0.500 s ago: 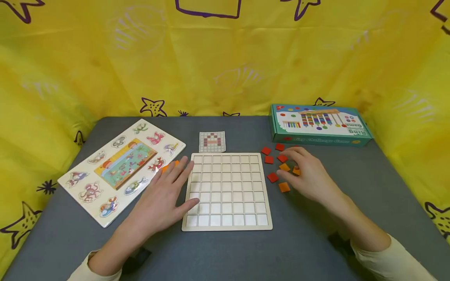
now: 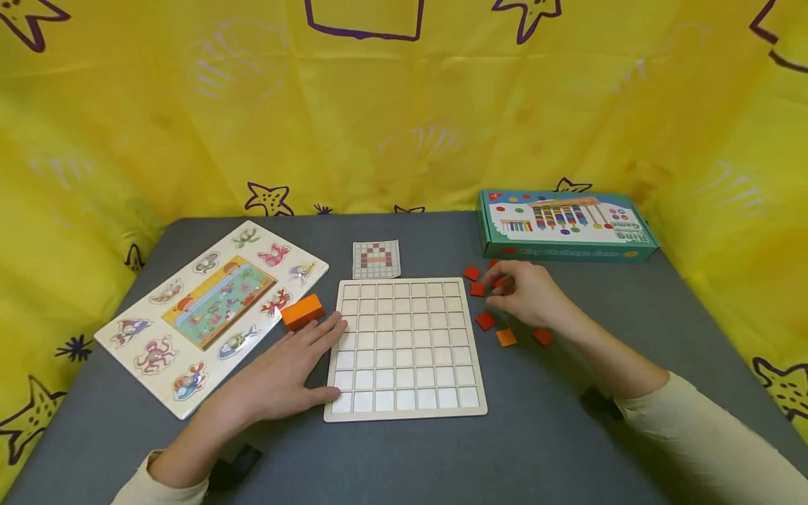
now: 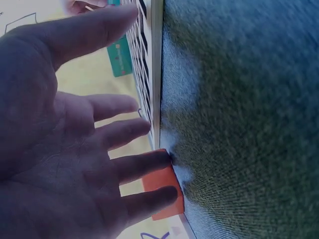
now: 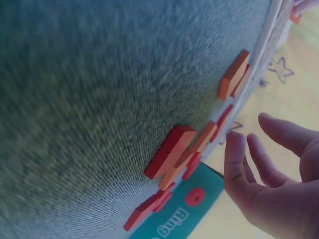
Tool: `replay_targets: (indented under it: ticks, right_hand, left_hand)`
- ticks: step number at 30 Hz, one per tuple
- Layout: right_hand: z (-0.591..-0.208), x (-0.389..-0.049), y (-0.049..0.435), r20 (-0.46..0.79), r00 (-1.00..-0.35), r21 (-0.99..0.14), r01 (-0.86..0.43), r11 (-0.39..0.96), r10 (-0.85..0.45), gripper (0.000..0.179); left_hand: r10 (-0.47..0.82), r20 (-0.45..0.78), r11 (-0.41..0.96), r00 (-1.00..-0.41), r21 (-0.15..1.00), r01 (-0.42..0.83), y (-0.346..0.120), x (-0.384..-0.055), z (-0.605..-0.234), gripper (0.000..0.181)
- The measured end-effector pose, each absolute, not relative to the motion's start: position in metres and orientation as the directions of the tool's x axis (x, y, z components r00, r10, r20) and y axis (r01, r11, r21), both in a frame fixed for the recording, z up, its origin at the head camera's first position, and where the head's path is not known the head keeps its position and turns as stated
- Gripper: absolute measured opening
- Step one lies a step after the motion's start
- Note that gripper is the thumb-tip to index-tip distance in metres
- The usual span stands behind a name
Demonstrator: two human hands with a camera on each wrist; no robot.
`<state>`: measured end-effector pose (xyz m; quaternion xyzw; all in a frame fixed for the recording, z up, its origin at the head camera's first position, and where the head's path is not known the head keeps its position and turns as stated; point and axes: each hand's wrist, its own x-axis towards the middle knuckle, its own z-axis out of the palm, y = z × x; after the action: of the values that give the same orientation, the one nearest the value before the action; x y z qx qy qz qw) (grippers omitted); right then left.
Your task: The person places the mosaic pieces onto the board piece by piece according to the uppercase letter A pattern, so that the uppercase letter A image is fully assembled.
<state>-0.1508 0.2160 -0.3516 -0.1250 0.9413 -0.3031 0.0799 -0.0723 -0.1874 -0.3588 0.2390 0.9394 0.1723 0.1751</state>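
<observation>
A pale wooden grid board (image 2: pixel 404 416) lies flat with its square cells unfilled. My left hand (image 2: pixel 278 382) rests at its left side, thumb and fingertips touching the frame, fingers straight and spread. Just beyond those fingers is an orange block (image 2: pixel 303 312), also behind the fingers in the left wrist view. My right hand (image 2: pixel 527 293) hovers over small red and orange square tiles to the right of the board. Its fingers are bent, with a gap to the thumb; nothing shows between them in the right wrist view. A red tile (image 2: pixel 477 289) lies by the fingertips; an orange tile (image 2: pixel 506 337) lies nearer me. The hand hides some tiles.
A small pattern card (image 2: pixel 376 259) lies behind the board. At left is a sea-animal peg puzzle (image 2: pixel 151 294), with the orange block at its right edge. A green Ring Challenge Game box (image 2: pixel 568 238) stands at the back right, before a yellow curtain (image 2: pixel 404 105).
My right hand has shifted left over the tiles, uncovering a red one near its wrist. My left hand has slid toward me along the board, exposing the orange block. The view has shifted slightly.
</observation>
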Motion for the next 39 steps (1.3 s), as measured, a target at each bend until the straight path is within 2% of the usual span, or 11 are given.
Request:
replay_targets:
  ticks: [6, 16, 39]
  right_hand:
    - [-0.356, -0.164, 0.209, -0.134, -0.953, -0.603, -0.140, 0.786, -0.273, 0.024]
    - [-0.364, -0.178, 0.204, -0.097, -0.958, -0.528, -0.182, 0.830, -0.271, 0.024]
    - [-0.365, -0.183, 0.200, -0.094, -0.962, -0.525, -0.170, 0.834, -0.256, 0.021]
  left_hand:
    - [0.528, -0.297, 0.824, -0.795, 0.406, 0.396, -0.192, -0.075, -0.361, 0.103]
    - [0.541, -0.302, 0.814, -0.785, 0.423, 0.398, -0.196, -0.073, -0.362, 0.109]
    - [0.546, -0.327, 0.810, -0.771, 0.440, 0.387, -0.197, -0.072, -0.363, 0.112]
